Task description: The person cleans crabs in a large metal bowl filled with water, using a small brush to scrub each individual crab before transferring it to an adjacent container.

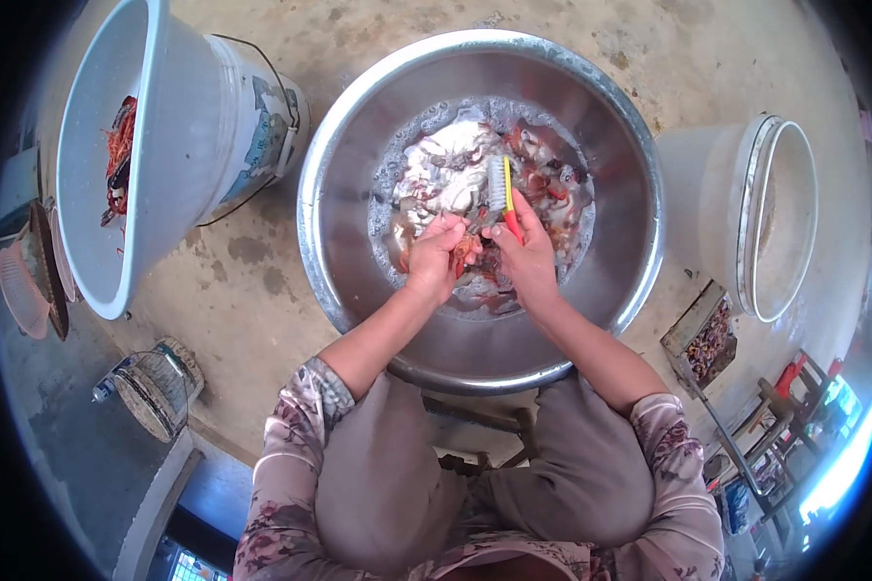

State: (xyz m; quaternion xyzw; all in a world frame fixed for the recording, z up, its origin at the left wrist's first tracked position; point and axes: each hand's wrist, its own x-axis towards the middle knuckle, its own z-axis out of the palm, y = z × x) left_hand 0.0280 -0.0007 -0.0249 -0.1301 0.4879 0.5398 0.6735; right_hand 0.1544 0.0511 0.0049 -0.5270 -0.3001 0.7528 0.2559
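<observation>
Before me stands a large stainless steel basin [349, 218] holding foamy water and a heap of red and dark crayfish [545, 163]. Over its middle, my left hand [432, 254] pinches one reddish crayfish [466, 250], partly covered by the fingers. My right hand [532, 263] grips a scrubbing brush [508, 190] with a red and yellow handle. Its white bristles face left, above the water and beyond the crayfish. The right thumb and fingertips are close to the held crayfish; whether they touch it, I cannot tell.
At the left, a pale blue tub [134, 240] with red crayfish inside stands against a white bucket [254, 123]. A translucent white bucket [712, 210] is close on the right. A long-handled dustpan [697, 334] with debris and a small dirty pail [161, 388] lie nearer me.
</observation>
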